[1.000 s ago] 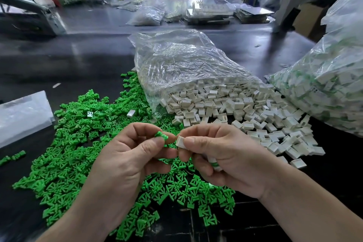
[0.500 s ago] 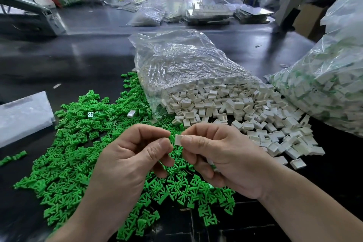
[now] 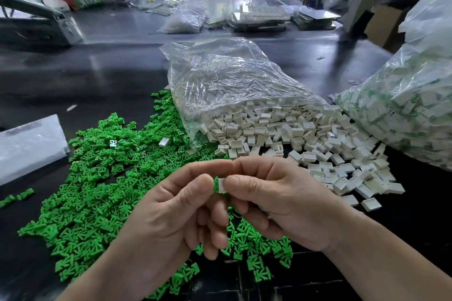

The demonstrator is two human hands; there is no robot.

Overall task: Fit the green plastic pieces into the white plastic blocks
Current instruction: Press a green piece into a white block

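A white block (image 3: 221, 185) is held above the near middle of the table (image 3: 97, 76), between the two hands. The right hand (image 3: 281, 203) pinches it by thumb and forefinger, the other fingers curled under. A green piece (image 3: 215, 184) sits against the block's left side, only a sliver of it showing. The left hand (image 3: 166, 217) pinches this piece with thumb and forefinger, the thumb tip just beside the block, and its other fingers are curled below. How far the piece is in the block cannot be told.

Under and left of the hands lies a wide green pile (image 3: 97, 178) of loose pieces on the black table. A stray block (image 3: 163, 142) lies on its far part. Right of the hands and farther off spreads a white pile (image 3: 293, 134) of blocks, spilling from the mouth of a clear bag (image 3: 232, 80) that lies on its side. At the right edge a full bag (image 3: 403, 117) holds white blocks with green in them. A white sheet (image 3: 29, 144) lies at the left edge. A small bag (image 3: 186, 19) and a box (image 3: 386, 24) sit far back.
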